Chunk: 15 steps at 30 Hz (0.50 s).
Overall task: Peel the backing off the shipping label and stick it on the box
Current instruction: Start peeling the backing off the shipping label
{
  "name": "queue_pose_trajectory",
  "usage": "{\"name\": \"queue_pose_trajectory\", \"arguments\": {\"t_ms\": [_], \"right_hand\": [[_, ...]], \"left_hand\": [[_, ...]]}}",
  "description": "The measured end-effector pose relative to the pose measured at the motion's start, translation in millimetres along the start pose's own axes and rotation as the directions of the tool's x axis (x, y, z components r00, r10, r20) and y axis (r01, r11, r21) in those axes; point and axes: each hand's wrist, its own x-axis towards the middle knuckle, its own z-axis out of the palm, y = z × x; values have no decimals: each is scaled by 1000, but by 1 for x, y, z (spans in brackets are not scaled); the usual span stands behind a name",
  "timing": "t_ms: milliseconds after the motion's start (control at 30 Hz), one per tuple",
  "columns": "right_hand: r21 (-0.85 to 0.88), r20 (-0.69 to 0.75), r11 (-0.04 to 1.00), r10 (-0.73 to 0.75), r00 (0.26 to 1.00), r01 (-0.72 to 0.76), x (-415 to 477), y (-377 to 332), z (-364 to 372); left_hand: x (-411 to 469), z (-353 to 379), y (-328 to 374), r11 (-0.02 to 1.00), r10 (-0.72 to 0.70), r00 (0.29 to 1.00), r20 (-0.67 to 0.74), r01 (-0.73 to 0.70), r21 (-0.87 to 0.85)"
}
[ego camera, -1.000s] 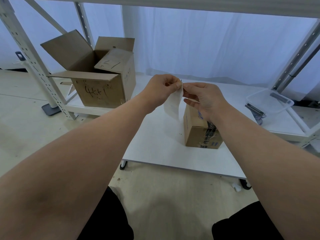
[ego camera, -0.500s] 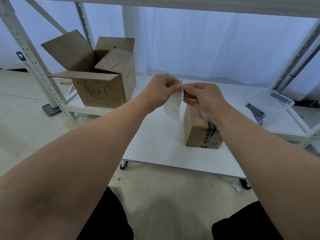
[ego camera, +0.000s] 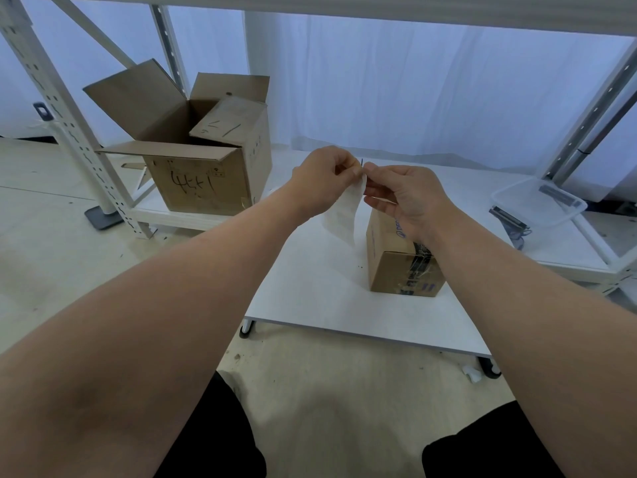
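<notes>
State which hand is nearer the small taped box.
Right. The right hand appears just above the small taped box; the left hand is farther off, to its upper left.

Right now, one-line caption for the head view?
Left hand and right hand pinch the top of the shipping label near the small box.

Open carton, left of small box: marker scrawl on front, roughly "4+1"; flap marks unclear. Small box: blue print half hidden, illegible.
</notes>
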Motion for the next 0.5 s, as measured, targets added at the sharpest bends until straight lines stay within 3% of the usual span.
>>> {"name": "queue_pose_trajectory", "arguments": {"t_ms": [200, 500], "right_hand": [[-15, -14, 1000, -16, 1000, 16, 0, 0, -1], [59, -28, 998, -31, 999, 32, 1, 1, 1]], "left_hand": [[-1, 0, 7, 990, 92, 996, -5, -91, 112], [-1, 5, 2, 988, 127, 991, -29, -124, 95]]}}
